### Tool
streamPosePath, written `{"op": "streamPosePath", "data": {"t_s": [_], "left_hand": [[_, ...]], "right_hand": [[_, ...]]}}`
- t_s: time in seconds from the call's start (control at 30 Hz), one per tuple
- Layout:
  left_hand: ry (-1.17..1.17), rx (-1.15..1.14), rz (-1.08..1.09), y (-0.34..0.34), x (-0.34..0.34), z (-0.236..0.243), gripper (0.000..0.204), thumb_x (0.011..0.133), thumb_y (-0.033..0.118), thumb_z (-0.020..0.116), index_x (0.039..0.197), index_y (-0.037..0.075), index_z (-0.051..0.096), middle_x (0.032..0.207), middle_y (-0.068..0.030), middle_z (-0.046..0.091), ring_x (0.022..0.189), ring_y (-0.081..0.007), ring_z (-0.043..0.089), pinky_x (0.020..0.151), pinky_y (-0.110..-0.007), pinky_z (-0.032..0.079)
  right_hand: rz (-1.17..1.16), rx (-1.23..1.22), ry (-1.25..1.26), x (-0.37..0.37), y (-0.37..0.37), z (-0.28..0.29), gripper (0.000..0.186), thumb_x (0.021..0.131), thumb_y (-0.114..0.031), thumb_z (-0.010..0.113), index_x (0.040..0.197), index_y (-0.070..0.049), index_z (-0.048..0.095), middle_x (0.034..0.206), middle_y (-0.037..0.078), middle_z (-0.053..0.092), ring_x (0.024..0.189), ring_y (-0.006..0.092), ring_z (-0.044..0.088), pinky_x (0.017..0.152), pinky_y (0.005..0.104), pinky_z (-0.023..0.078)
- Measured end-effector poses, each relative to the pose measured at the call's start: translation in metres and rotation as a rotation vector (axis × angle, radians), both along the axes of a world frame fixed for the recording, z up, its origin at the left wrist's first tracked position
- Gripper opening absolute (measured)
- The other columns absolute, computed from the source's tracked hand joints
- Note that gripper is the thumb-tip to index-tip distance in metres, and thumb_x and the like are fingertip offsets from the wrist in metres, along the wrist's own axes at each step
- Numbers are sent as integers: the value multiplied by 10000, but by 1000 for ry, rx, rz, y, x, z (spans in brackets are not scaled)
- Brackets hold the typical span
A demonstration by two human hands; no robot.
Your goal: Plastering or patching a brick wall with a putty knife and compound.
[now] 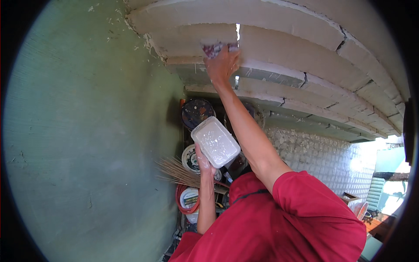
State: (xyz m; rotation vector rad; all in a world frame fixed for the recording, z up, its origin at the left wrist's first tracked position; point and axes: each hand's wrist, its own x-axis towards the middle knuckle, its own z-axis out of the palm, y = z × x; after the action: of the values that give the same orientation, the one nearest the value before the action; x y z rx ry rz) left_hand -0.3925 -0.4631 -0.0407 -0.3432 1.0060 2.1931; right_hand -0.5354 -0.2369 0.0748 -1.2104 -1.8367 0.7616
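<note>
My left hand holds up a white rectangular plastic tub, its fingers wrapped round the near side. Wet white paste smears the tub's inside, and some whitens the hand. Stretched out ahead, my right hand is closed on a small purple-and-white patterned piece; blur hides whether it is cloth or something stiffer. That piece is against or very near the pale block wall, beside a narrow vertical gap with light coming through.
A green plastered wall rises close on the left. Below the tub stand a dark paint-spattered bucket, a white pail with a red hose around it, and a bundle of thin sticks. Pale paving stretches to the right.
</note>
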Motion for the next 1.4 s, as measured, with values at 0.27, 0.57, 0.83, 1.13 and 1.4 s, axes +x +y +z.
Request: {"op": "streamPosePath", "data": {"t_s": [0.27,0.57,0.83,1.13,1.4], "left_hand": [[16,24,16,2,3,-7,599,955,512,338,1368,80,381,1294,-116,520,1122,-269,562,955,-405,463],[42,73,-48,30,11,-4,592,964,496,330,1344,49,400,1250,-123,552,1080,-245,591,940,-383,478],[56,101,-85,55,25,7,591,961,486,371,1333,28,391,1259,-134,534,1098,-238,574,938,-364,477],[85,114,-120,63,41,6,603,964,490,363,1351,28,374,1279,-132,518,1134,-230,549,972,-360,451],[125,94,-105,72,47,19,605,963,486,374,1335,9,383,1252,-139,535,1100,-229,567,953,-355,462]], "right_hand": [[680,-506,187,77,5,-11,591,705,-398,696,1168,-67,537,993,135,571,889,294,535,725,452,445],[996,-1691,728,206,3,-11,663,780,-453,643,1270,-48,456,1180,118,547,1017,269,546,798,436,465],[1024,-1529,598,258,-1,-15,587,803,-302,649,1291,-43,449,1213,97,543,1055,209,543,902,396,447],[893,-403,-129,255,9,-21,307,775,-165,533,1000,34,597,871,187,652,809,295,628,764,381,464],[1013,-336,-261,250,2,-40,327,711,-179,579,944,50,592,811,189,631,742,261,610,742,362,465]]}}
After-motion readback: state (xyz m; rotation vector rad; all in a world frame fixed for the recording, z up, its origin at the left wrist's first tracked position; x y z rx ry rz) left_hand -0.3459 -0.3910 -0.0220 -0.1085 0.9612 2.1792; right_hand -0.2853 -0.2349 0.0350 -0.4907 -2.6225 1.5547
